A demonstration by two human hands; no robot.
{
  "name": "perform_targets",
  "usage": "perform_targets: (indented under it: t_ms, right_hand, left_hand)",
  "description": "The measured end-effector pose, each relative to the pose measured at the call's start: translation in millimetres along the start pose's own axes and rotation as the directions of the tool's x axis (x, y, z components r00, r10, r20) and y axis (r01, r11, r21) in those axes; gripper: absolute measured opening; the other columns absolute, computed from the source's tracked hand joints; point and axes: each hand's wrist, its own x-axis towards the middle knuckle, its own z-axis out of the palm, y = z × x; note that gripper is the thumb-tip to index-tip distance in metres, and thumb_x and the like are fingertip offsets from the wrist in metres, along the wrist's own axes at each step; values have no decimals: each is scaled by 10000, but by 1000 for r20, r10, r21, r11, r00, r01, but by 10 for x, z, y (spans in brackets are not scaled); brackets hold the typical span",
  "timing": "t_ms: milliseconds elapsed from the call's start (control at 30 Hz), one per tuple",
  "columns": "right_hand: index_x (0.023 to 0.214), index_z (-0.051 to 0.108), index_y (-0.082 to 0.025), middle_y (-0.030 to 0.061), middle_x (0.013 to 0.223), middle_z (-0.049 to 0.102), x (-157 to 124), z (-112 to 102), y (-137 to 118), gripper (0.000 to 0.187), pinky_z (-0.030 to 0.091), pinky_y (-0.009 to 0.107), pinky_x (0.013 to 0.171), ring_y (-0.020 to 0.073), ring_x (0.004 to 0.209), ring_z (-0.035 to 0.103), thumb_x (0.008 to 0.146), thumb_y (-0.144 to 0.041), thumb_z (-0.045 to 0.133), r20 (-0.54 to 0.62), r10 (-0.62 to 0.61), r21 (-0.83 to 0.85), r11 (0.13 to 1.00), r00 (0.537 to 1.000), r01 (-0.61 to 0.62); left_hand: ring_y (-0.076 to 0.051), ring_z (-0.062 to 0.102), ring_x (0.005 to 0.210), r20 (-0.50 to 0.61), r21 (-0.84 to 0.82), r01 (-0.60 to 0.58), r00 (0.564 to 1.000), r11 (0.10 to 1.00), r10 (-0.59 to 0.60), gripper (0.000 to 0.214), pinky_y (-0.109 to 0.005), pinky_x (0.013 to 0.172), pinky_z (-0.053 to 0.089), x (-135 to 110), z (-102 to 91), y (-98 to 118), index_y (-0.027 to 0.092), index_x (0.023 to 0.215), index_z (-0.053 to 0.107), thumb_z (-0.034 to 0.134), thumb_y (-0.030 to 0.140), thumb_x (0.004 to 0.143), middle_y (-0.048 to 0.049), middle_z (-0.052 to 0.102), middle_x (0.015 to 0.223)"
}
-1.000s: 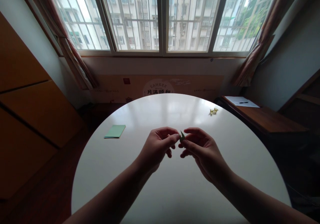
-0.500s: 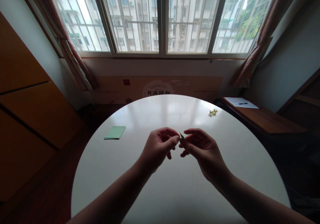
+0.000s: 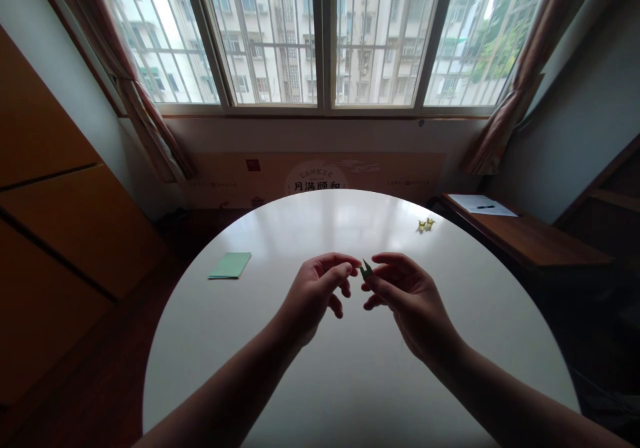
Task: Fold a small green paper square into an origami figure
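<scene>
A tiny folded green paper piece [image 3: 367, 269] is held above the middle of the round white table [image 3: 350, 381]. My right hand [image 3: 407, 301] pinches it between thumb and fingertips. My left hand [image 3: 315, 291] sits just to its left, thumb and forefinger curled together at the paper's tip, the other fingers loosely bent. Both forearms come in from the lower edge of the view.
A stack of green paper sheets [image 3: 231, 265] lies on the table's left side. Small yellow folded paper figures [image 3: 425, 224] sit at the far right of the table. A wooden side desk with a paper and pen [image 3: 483, 205] stands right; windows and curtains are behind.
The left fingers have eased slightly away from the green piece, and the right hand has tilted it so a forked tip shows. Both hands stay in nearly the same place.
</scene>
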Motion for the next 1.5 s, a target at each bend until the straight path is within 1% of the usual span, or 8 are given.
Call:
perform_targets:
  t_ms: [233, 567, 700, 933, 1033, 1133, 1367, 1500]
  right_hand:
    - [962, 715, -227, 14, 823, 733, 15, -1, -4, 239, 598, 256, 591, 170, 749, 688, 767, -256, 852, -3, 42, 33, 999, 999, -42]
    - [874, 752, -202, 36, 816, 724, 15, 11, -32, 157, 593, 254, 583, 171, 758, 666, 783, -300, 833, 62, 75, 61, 995, 995, -78]
    - [835, 735, -183, 44, 797, 712, 36, 21, -47, 186, 592, 254, 574, 172, 768, 656, 835, -364, 777, 126, 151, 126, 978, 980, -167]
    - [823, 671, -183, 21, 767, 690, 62, 27, -11, 238, 580, 256, 531, 177, 740, 667, 768, -344, 838, 233, 278, 141, 939, 932, -315]
    - [789, 644, -186, 6, 732, 680, 58, 43, -2, 249, 575, 249, 546, 167, 716, 667, 754, -318, 853, 224, 261, 138, 945, 939, -295]
    - [768, 647, -188, -12, 711, 663, 58, 47, 10, 239, 567, 237, 567, 141, 683, 645, 744, -291, 862, 169, 228, 124, 960, 959, -250]
    - [965, 737, -213, 11, 793, 701, 51, 9, 53, 297, 573, 257, 577, 146, 692, 628, 715, -284, 882, 48, 122, 63, 990, 991, -125]
    - [993, 755, -213, 21, 801, 712, 47, 0, 37, 306, 571, 261, 568, 154, 691, 634, 722, -284, 878, -10, 91, 32, 995, 996, -91]
  left_hand:
    - [-109, 525, 587, 72, 118, -58, 996, 991, 49, 204, -142, 379, 431, 14, -13, -52, 122, 874, 697, 750, 294, 777, -12, 605, 664]
    - [-98, 510, 546, 69, 176, -132, 990, 975, 122, 166, -168, 397, 433, 23, -26, -45, 118, 839, 690, 729, 275, 803, -4, 598, 642]
    - [-120, 558, 628, 99, 161, -185, 980, 969, 171, 98, -176, 426, 450, 27, -48, -39, 132, 811, 669, 703, 224, 800, -21, 619, 743]
    - [-103, 560, 626, 122, 174, -223, 971, 959, 203, 71, -176, 421, 440, 25, -52, -17, 132, 773, 665, 702, 192, 775, -27, 576, 857]
    - [-103, 571, 620, 131, 214, -243, 967, 946, 219, 67, -186, 427, 446, 9, -33, -13, 130, 782, 671, 687, 195, 788, -36, 580, 885]
    - [-124, 581, 665, 79, 310, -261, 965, 914, 248, 89, -190, 441, 455, -8, -21, -22, 138, 832, 685, 691, 219, 798, -54, 613, 907]
    - [-146, 593, 692, -15, 430, -249, 959, 868, 283, 173, -195, 455, 490, 2, -54, -29, 148, 967, 697, 638, 151, 805, -66, 670, 894]
    - [-143, 618, 717, 19, 529, -377, 901, 761, 433, 154, -200, 487, 515, -1, -127, 66, 160, 979, 709, 631, 155, 846, -77, 680, 963]
